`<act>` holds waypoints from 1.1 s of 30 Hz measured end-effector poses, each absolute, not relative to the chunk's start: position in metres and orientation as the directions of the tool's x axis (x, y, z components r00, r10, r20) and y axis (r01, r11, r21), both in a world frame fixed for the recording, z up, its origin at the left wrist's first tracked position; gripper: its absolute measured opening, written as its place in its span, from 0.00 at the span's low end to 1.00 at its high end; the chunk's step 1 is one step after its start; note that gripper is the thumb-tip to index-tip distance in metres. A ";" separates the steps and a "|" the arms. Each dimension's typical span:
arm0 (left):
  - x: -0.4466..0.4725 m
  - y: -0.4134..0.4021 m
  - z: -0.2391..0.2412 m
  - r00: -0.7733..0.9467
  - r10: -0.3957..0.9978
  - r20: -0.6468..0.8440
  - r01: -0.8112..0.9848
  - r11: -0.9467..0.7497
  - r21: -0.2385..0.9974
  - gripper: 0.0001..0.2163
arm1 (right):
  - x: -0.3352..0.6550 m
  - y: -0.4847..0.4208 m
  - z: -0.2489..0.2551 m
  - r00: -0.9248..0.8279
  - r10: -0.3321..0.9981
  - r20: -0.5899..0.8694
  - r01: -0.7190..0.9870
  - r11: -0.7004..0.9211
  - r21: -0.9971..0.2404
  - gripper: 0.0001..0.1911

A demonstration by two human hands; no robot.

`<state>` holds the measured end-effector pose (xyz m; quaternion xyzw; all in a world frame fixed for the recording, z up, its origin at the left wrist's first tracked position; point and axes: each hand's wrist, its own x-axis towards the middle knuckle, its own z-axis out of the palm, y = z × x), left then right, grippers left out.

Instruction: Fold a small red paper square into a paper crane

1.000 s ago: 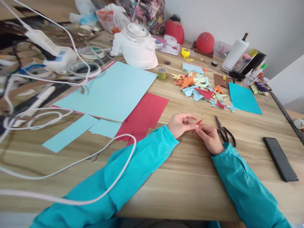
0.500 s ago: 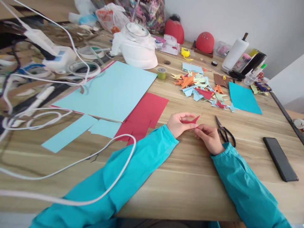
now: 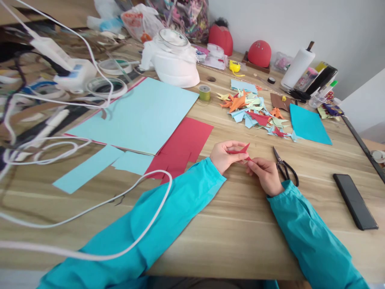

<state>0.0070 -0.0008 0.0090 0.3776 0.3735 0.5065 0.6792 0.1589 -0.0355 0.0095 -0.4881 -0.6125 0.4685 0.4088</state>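
Between my two hands is a small folded red paper crane (image 3: 243, 150), held above the wooden table. My left hand (image 3: 226, 156) is closed on its body, thumb in front and fingers behind, with one pointed tip sticking up. My right hand (image 3: 264, 172) pinches a thin red point at its lower right. Just right of that hand lie black-handled scissors (image 3: 282, 162), partly behind the wrist. Beyond my hands is a pile of folded paper cranes (image 3: 252, 110) in orange, blue, red and pale green. Cut red paper (image 3: 192, 138) lies left of my left hand.
Light blue sheets (image 3: 141, 112) and a blue strip (image 3: 88, 168) lie to the left. A white cable (image 3: 147, 233) loops across my left sleeve. At right are a phone (image 3: 355, 200) and a turquoise paper stack (image 3: 309, 124). A thread spool (image 3: 205, 93) stands mid-table.
My left hand has shifted slightly left with the red paper crane, and its upright tip has turned more upward. A thin red point now shows between the hands.
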 end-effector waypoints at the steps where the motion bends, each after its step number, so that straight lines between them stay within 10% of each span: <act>1: 0.007 -0.001 0.009 0.213 0.970 -0.121 -0.397 0.199 0.896 0.20 | 0.159 -0.036 0.010 -0.195 0.980 0.042 0.210 0.084 -0.974 0.12; 33: 0.009 0.000 0.009 0.098 0.982 -0.161 -0.387 0.186 0.903 0.21 | 0.159 -0.034 0.005 -0.087 0.994 0.060 0.110 0.069 -0.992 0.16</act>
